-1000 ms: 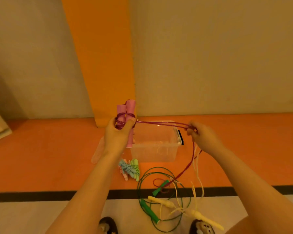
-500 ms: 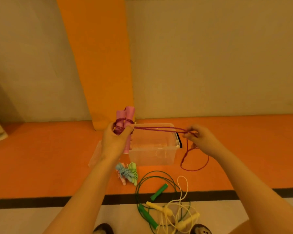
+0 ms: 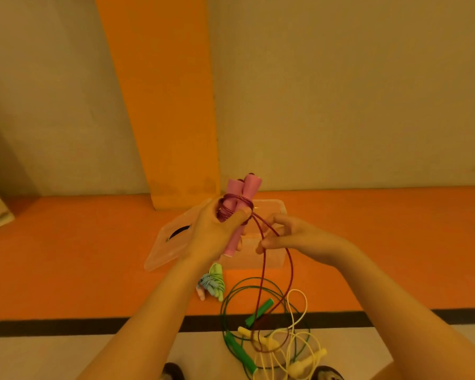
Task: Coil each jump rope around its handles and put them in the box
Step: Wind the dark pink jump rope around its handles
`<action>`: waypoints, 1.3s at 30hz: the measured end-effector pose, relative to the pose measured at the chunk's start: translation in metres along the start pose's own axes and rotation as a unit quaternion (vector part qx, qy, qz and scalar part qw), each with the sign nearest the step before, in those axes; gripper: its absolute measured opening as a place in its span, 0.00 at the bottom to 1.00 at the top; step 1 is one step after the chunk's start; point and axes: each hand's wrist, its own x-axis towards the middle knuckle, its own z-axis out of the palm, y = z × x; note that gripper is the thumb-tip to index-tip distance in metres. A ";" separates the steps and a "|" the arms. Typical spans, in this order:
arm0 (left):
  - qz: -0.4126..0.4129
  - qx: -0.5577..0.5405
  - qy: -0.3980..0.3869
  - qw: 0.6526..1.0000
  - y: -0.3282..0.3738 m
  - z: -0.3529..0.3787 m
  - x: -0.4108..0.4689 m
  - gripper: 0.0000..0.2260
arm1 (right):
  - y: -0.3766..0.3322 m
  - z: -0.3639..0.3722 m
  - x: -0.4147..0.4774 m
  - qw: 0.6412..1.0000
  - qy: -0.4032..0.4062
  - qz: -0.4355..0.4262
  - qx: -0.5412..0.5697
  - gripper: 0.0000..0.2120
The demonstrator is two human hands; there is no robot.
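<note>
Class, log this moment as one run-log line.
left hand: grips pink handles | right hand: guides maroon rope | box: empty

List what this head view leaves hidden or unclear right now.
- Inside of the clear box: both hands and the pink handles cover it, so its contents cannot be told.
- Left hand grip: the lower turns of the red rope are covered by fingers.
- Small bundle on the floor: too small to count ropes.
- Shoes: cut off by the bottom edge.
- Right hand: fingertip hold on the rope is unclear.
</note>
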 end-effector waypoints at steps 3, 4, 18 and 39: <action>-0.004 0.004 -0.001 1.000 0.001 0.001 0.002 0.08 | -0.017 0.017 0.003 0.995 0.031 -0.029 0.094 0.06; -0.005 0.008 0.006 1.000 0.001 0.001 0.002 0.08 | -0.020 0.019 0.006 0.994 0.066 -0.028 0.088 0.06; 0.090 0.274 0.067 0.955 -0.017 -0.001 0.005 0.19 | -0.029 0.027 -0.005 0.902 0.231 -0.122 -0.344 0.12; 0.113 0.470 -0.217 0.848 0.001 0.009 -0.035 0.18 | -0.045 0.002 -0.029 0.912 0.218 -0.135 -0.319 0.18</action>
